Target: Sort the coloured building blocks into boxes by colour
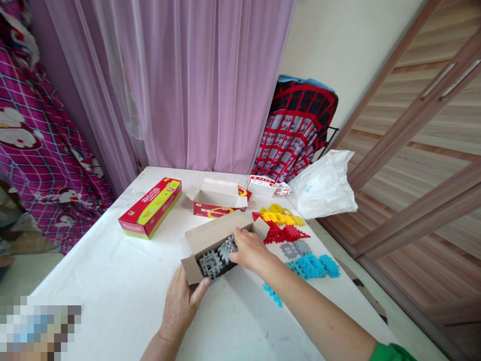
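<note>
An open cardboard box (214,233) with its flaps up stands near the middle of the table. Grey interlocking plastic pieces (211,264) lie inside it. My left hand (180,301) grips the near left corner of the box, thumb along the front side. My right hand (250,249) reaches in over the right end, its fingers closed on a grey plastic piece (227,247). The fingertips are partly hidden, and the piece still lies inside the box. To the right are piles of blue pieces (311,265), red pieces (283,232) and yellow pieces (278,214).
A closed red and yellow-green box (152,206) lies at the left. Behind the box between my hands stands another open red box (214,204). A small white-and-red box (262,185) and a white plastic bag (325,185) are at the table's back right. Some grey pieces (295,249) lie flat there.
</note>
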### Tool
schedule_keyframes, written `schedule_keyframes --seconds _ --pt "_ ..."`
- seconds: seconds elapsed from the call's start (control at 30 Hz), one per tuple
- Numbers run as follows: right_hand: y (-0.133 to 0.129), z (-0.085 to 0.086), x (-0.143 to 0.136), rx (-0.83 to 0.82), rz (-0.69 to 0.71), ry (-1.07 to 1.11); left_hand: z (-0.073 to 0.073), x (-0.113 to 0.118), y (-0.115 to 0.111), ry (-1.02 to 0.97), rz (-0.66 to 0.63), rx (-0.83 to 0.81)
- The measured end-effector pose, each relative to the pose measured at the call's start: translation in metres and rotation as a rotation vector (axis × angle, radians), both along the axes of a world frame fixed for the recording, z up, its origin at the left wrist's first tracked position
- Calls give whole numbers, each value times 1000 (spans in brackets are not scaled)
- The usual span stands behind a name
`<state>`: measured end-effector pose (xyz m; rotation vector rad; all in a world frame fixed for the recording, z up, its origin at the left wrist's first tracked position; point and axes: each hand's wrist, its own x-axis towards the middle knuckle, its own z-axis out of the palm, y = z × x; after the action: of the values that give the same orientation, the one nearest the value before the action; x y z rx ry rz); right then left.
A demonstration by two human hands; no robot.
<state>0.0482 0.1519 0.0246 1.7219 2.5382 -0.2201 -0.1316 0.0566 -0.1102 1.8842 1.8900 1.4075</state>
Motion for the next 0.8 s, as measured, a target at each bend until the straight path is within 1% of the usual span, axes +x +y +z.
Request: schedule_keyframes --seconds 0.07,0.3,0.6,0.8 --pt "-2 0 -2 1 -2 0 0 0 0 -10 -2 -3" --pt "-11 9 -12 -27 -46 8 2 1 0 -61 -18 -52" --pt "-12 3 -19 -3 -97 -36 8 3 -1 -78 -29 -42" --pt "-12 -2 -15 15 -82 -18 5 3 -1 -86 -8 -51"
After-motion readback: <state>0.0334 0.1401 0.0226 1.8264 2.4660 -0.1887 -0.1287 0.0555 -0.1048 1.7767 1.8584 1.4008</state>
